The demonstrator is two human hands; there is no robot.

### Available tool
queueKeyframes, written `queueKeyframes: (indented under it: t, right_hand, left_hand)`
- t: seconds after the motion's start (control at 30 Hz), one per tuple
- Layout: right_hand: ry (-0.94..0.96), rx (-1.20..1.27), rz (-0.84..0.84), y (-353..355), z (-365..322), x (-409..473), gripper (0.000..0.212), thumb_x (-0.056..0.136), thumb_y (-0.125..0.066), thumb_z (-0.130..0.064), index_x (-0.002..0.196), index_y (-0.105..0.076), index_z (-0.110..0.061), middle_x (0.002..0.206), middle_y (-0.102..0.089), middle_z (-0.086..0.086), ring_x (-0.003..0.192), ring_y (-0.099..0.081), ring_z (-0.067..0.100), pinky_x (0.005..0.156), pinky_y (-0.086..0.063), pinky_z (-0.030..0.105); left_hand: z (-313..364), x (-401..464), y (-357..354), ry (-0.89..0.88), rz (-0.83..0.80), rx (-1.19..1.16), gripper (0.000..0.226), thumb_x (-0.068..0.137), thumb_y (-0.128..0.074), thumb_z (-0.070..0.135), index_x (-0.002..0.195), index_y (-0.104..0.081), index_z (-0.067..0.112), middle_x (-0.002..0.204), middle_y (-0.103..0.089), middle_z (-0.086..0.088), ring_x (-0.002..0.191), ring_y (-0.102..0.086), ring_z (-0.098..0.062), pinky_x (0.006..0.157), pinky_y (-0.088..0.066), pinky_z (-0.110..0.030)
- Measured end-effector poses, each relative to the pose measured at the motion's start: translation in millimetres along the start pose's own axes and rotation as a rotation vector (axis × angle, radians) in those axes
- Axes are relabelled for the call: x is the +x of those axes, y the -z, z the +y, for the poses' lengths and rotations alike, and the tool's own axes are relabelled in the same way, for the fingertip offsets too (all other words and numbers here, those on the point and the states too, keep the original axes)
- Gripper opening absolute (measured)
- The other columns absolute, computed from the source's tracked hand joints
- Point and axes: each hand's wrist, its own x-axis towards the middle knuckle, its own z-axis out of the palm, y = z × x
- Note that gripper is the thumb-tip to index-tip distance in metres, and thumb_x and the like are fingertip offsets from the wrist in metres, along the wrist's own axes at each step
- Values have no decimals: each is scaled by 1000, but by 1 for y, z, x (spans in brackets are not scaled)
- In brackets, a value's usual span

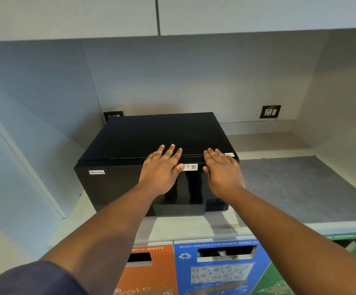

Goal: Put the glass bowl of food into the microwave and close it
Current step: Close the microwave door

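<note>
We see black microwave (151, 167), door shut, on pale counter (194, 226) in grey alcove. Bowl not visible to us. Left hand (162, 169), right hand (221, 169) flat, fingers spread, on microwave's top front edge. Grey mat (300, 184) to right; socket (270, 111) on wall; waste bins (215, 269) below.

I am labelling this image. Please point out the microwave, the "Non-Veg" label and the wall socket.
microwave (151, 133): head view, on its black top panel.
"Non-Veg" label (96, 172): head view, centre of the white sticker.
wall socket (270, 111): head view, middle of the plate.
</note>
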Motion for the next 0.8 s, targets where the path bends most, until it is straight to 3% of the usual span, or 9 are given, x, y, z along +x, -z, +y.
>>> queueKeyframes:
  t: [0.8]
  right_hand:
    - [-28, -112, -35, 7, -7, 2, 53, 109, -43, -36, 159, -34, -20, 165, -40, 2, 153, -32, 21, 120, -30, 43]
  left_hand:
    - [-2, 6, -9, 14, 18, 46, 64, 104, -18, 60, 163, -17, 34, 172, -21, 5, 160, -11, -26, 125, -17, -46]
